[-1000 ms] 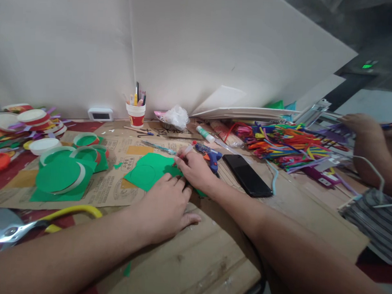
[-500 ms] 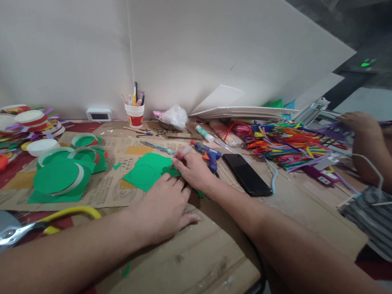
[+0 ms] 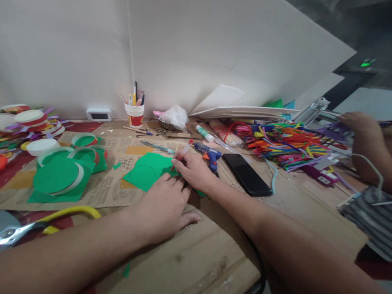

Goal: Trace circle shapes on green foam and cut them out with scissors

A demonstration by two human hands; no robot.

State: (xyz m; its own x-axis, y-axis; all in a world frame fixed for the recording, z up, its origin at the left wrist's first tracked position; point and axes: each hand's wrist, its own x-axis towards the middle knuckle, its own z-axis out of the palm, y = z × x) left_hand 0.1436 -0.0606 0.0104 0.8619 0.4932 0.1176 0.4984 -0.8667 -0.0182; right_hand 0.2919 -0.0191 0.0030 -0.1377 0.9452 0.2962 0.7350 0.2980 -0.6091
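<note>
Scissors [image 3: 22, 232] lie at eight o'clock from the green paper [image 3: 143, 173], cups [image 3: 80, 177] at nine across a strip of brown paper [image 3: 109, 187]. The left hand [image 3: 166, 206], at five, rests unclenched on the near edge; the right hand [image 3: 195, 168], at three, grips a pen [image 3: 186, 148]. Glue gun [image 3: 212, 159] and phone [image 3: 246, 174] crowd it at three; bench [image 3: 224, 268] opens out toward its edge at four.

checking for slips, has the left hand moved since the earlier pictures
No, no visible shift: the left hand keeps its place relative to the phone.
</note>
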